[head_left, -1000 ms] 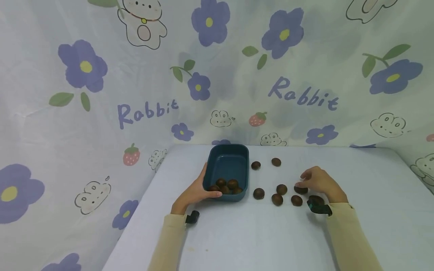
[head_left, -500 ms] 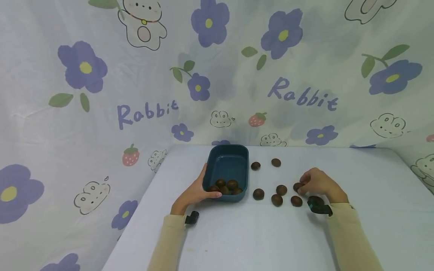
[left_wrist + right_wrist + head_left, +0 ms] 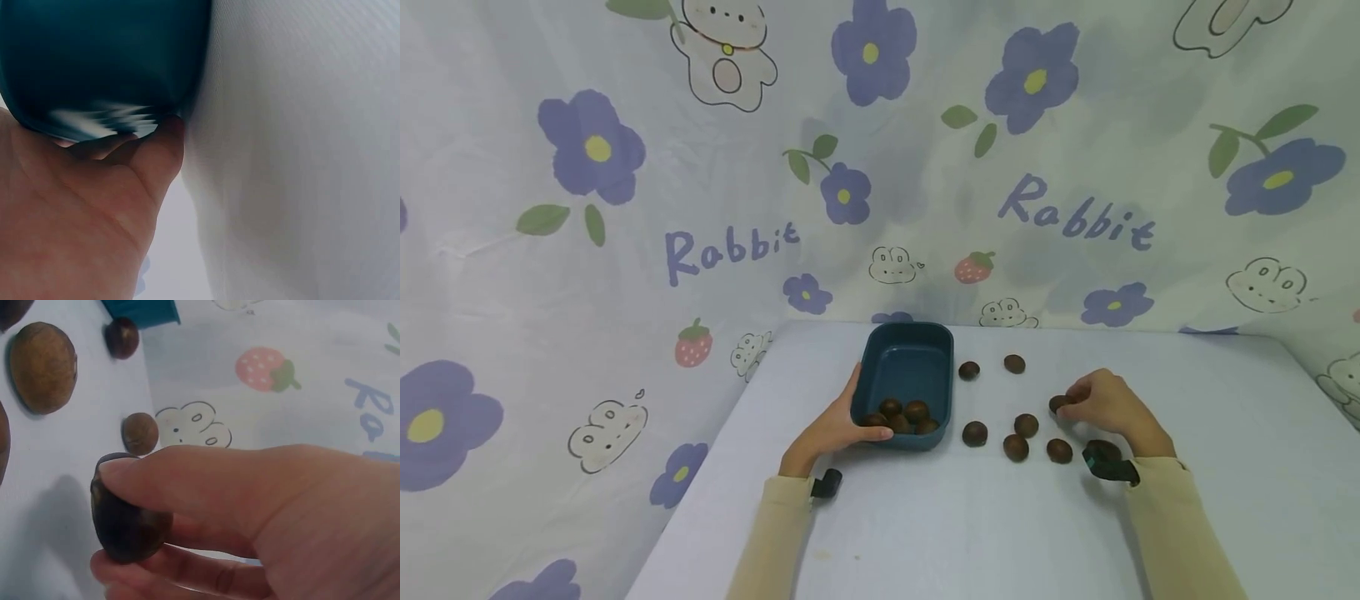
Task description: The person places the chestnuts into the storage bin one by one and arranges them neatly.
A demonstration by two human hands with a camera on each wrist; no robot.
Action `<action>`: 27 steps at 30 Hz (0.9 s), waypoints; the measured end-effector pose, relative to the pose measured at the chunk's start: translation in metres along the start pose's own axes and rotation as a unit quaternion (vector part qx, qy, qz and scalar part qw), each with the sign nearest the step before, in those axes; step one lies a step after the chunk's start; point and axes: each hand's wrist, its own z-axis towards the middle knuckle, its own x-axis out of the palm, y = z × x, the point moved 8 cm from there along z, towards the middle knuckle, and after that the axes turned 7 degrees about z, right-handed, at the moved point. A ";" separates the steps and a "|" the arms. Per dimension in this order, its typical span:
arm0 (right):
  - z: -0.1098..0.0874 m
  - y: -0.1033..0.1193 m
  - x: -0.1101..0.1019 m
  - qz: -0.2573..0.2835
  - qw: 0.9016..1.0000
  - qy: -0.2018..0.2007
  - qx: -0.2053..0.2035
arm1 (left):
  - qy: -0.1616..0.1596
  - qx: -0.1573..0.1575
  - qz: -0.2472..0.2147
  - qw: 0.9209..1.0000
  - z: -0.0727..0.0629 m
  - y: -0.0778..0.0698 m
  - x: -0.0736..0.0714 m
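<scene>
A dark blue rectangular dish stands at the table's back left of centre, several brown chestnuts gathered at its near end. My left hand grips its near left corner, thumb along the front rim and fingers against the left side; in the left wrist view the fingers press on the dish wall. My right hand pinches one chestnut between thumb and fingers, with a shadow on the cloth beside it. Loose chestnuts lie between the dish and my right hand.
Two chestnuts lie farther back, one chestnut right of the dish and another chestnut beyond it. Another chestnut lies under my right wrist. A white cloth covers the table; a printed curtain rises behind.
My right hand has closed its fingertips on the chestnut, which has shifted slightly back and left. My left hand and the dish have stayed in place.
</scene>
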 end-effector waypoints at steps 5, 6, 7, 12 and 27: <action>-0.001 0.007 0.001 0.022 1.000 -0.009 -0.015 | -0.001 -0.009 0.004 1.000 -0.002 0.000 0.000; -0.001 0.009 0.001 0.023 1.000 -0.013 -0.018 | -0.001 -0.010 0.005 1.000 -0.002 0.000 0.000; -0.002 0.010 0.002 0.023 0.999 -0.016 -0.021 | 0.000 -0.012 0.004 1.000 -0.002 0.000 0.000; -0.002 0.017 0.002 0.031 0.998 -0.038 -0.030 | 0.001 0.000 -0.004 1.000 -0.001 -0.003 0.001; -0.002 0.047 0.009 0.125 0.983 -0.111 -0.083 | 0.000 -0.001 -0.002 1.000 -0.003 -0.005 -0.001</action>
